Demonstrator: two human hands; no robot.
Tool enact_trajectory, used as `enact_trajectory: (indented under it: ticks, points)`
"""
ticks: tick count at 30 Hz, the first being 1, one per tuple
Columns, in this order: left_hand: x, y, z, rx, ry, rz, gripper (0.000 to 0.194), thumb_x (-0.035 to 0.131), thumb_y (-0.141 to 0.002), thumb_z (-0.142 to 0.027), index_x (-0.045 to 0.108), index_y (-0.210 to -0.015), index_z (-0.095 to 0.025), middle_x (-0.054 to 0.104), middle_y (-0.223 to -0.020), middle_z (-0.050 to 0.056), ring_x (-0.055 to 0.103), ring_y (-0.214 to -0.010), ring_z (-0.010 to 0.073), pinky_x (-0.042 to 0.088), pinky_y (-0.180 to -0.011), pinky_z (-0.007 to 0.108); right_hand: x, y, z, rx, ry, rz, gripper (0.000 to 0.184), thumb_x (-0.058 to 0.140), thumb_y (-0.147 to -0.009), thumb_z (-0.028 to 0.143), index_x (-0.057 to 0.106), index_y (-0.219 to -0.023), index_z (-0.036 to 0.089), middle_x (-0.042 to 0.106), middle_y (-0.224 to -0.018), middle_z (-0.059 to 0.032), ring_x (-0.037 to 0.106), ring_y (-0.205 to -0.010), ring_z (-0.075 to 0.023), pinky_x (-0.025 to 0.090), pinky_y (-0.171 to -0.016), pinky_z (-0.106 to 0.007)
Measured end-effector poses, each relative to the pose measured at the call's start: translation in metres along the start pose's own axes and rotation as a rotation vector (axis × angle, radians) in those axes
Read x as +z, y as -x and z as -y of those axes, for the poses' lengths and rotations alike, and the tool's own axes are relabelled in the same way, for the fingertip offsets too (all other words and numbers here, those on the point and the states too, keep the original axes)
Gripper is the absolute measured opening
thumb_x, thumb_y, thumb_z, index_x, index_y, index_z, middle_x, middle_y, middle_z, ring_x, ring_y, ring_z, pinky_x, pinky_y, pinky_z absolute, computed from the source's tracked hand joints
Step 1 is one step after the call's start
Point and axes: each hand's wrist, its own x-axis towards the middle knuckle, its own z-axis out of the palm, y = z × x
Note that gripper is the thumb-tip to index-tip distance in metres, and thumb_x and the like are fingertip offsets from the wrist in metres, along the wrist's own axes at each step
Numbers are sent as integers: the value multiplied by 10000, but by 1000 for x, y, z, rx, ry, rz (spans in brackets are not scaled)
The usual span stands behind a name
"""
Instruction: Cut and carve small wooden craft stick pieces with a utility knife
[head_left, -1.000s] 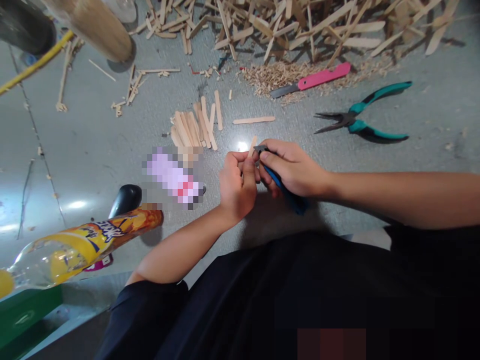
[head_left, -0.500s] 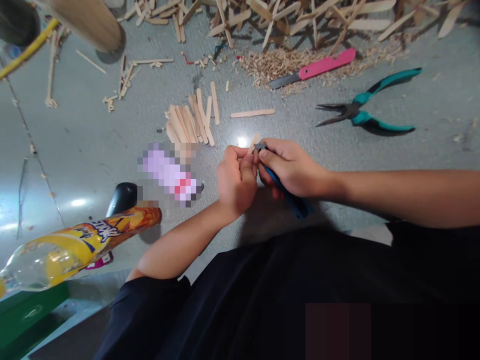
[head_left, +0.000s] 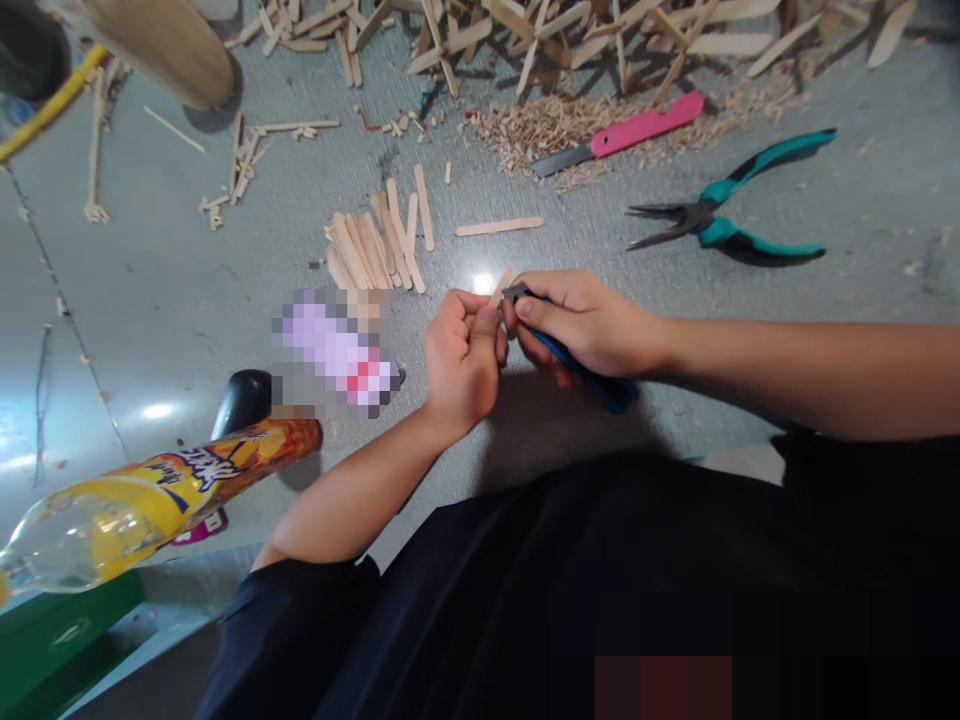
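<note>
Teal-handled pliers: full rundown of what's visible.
The teal-handled pliers have slim, tapering dark metal jaws, a dark pivot and teal-and-black grips, apparently plastic or rubber. They lie open on the grey work surface, jaws parted and pointing left, handles spread to the right, beyond the right hand. No hand touches them. Any markings are too small to read.

My left hand (head_left: 463, 355) pinches between thumb and curled fingers, forearm angled up; my right hand (head_left: 581, 325) closes beside it, lower fingers seemingly curled, partly in shadow.
</note>
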Motion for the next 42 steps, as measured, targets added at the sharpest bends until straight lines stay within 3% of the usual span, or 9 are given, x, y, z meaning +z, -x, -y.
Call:
enact_trajectory:
  ticks: [5,11,17,23,34,42]
  points:
    - [0,2,-2,1,45,28,512,742,-1108,-711,593,-934,-254,572,-625,-64,463,-507,94,391,-513,285,-7,1,-6,-61,-1,54,254,616,-1216,383,639,-1005,242,630,-612,68,611,-387,-128,488,-372,-225]
    - [2,5,-4,38,78,26,486,771,-1104,-677,603,-929,-256,538,-596,-68,394,-454,76,308,-437,282,-7,2,-8,-68,-8,61,265,667,-1200,373,657,-975,233,694,-684,38,628,-416,-110,454,-384,-210]
    - [5,11,1,65,45,11,392,691,-1171,-625,607,-1036,-266,651,-677,-67,542,-516,91,491,-546,285,-8,1,-7,-70,-44,73,250,676,-1196,338,696,-983,208,751,-809,-2,616,-442,-95,465,-394,-215]
    - [6,13,3,39,-27,-39,411,690,-1158,-665,606,-1062,-274,707,-692,-58,619,-554,106,487,-556,302,-5,2,-8,-106,-78,50,211,609,-1210,265,670,-1015,214,713,-751,20,629,-449,-115,484,-390,-221]
    - [0,11,5,109,-240,-25,436,592,-1188,-703,607,-1051,-289,782,-746,-18,719,-655,168,554,-665,370,10,5,-3,-48,27,-82,340,558,-1222,155,574,-891,231,625,-663,56,570,-399,-84,449,-397,-218]
    - [-7,10,8,36,-409,-65,408,664,-1150,-683,649,-992,-307,802,-800,10,751,-711,231,562,-689,428,16,7,2,96,-46,-80,335,527,-1210,132,528,-896,248,591,-612,87,587,-365,-100,453,-357,-221]
